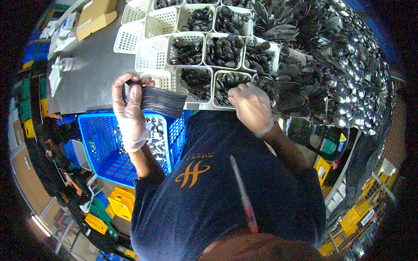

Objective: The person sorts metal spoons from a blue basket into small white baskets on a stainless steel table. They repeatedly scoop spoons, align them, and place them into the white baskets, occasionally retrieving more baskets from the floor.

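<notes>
A nested stack of dark spoons (162, 101) lies sideways in my left hand (129, 104), which wears a thin clear glove. Its fingers wrap round the bowl end, and the handles fan out to the right, in front of a white basket. My right hand (251, 105), also gloved, is over the right side of a white perforated basket (216, 99) filled with dark spoons. Its fingers are curled down and pressed together; whatever they grip is hidden beneath them. Another basket of spoons (196, 85) stands between my two hands.
Rows of white baskets (153, 53), some filled, cover the middle of the dark table (96, 56). A large heap of loose spoons (331, 69) spreads over its right side. Below my left hand stands a blue crate (102, 158) with small shiny pieces inside. An open cardboard box (98, 17) lies far left.
</notes>
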Motion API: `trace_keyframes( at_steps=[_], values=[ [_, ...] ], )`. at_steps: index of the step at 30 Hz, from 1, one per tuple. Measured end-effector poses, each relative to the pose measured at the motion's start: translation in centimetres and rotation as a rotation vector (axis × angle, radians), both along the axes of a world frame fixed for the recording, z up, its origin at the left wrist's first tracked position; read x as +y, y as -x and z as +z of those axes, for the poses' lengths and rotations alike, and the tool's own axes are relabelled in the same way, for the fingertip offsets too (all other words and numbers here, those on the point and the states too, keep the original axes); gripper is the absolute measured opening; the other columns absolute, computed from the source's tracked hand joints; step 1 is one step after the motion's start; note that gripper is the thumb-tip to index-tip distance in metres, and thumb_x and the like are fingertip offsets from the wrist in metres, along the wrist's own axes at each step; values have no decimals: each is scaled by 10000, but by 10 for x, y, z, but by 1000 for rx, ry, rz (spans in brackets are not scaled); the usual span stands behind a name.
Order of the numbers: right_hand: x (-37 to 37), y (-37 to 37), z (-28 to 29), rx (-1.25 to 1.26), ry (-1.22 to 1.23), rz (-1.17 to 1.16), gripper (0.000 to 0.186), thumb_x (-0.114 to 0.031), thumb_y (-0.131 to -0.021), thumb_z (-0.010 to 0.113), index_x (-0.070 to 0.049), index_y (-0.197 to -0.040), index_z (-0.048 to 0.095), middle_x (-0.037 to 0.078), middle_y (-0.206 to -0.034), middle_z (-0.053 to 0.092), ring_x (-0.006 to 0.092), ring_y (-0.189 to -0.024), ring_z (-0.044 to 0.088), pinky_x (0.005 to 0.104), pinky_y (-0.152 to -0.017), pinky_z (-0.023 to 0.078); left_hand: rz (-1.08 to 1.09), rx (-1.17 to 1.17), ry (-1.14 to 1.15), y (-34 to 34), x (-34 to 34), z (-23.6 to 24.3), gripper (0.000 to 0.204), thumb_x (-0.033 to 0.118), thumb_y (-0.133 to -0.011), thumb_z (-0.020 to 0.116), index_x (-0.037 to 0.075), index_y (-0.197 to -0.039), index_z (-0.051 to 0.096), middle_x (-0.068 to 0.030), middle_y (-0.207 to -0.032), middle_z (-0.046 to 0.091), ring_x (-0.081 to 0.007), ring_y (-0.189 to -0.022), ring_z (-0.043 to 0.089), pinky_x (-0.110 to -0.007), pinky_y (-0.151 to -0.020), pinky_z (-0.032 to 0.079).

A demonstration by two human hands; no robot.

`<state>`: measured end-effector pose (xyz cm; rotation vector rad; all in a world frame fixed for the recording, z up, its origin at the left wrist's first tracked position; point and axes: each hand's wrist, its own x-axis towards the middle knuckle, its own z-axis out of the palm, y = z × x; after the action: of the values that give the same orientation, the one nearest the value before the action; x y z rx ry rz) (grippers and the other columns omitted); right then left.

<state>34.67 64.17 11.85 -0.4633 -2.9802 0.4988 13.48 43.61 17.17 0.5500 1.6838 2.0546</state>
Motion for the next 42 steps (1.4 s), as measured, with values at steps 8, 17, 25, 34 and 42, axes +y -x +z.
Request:
trace_keyframes(
  at_steps=[8, 17, 25, 34, 42],
  values=[
    [7, -9, -1, 41, 19, 18, 72, -83, -781, 659, -79, -852, 649, 99, -860, 654, 301, -875, 661, 420, -706, 572, -26, 0, -7, 6, 8, 2, 251, 98, -1023, 619, 56, -1268, 577, -73, -1125, 617, -228, -1031, 638, -386, -1005, 503],
    [15, -7, 13, 20, 71, -10, 87, -195, -905, 690, -110, -886, 698, 72, -846, 658, 290, -840, 650, 423, -723, 541, 5, -44, -14, 12, 5, -2, 248, 105, -1027, 619, 61, -1267, 576, -74, -1139, 617, -225, -1061, 641, -377, -980, 525],
    [19, 5, 2, -125, 4, 124, 145, -227, -928, 651, -117, -844, 694, 77, -815, 665, 288, -805, 668, 435, -701, 539, -12, -53, -50, 14, 4, -7, 242, 106, -1024, 628, 77, -1257, 571, -52, -1124, 580, -207, -1056, 621, -362, -984, 517],
    [53, 35, 68, 17, 171, 89, 144, -225, -931, 699, -96, -955, 758, 89, -907, 712, 305, -841, 690, 405, -734, 553, 6, -57, -7, 21, -3, -7, 245, 114, -1023, 632, 88, -1257, 563, -42, -1129, 582, -198, -1055, 627, -358, -982, 517],
    [119, 103, 76, -29, -95, 53, 209, -255, -946, 670, -69, -1004, 745, 148, -912, 714, 352, -893, 687, 467, -775, 546, 16, -42, 49, 25, 2, -4, 208, 101, -1029, 618, 86, -1231, 571, -32, -1110, 592, -197, -1022, 648, -351, -946, 529]
  ],
)
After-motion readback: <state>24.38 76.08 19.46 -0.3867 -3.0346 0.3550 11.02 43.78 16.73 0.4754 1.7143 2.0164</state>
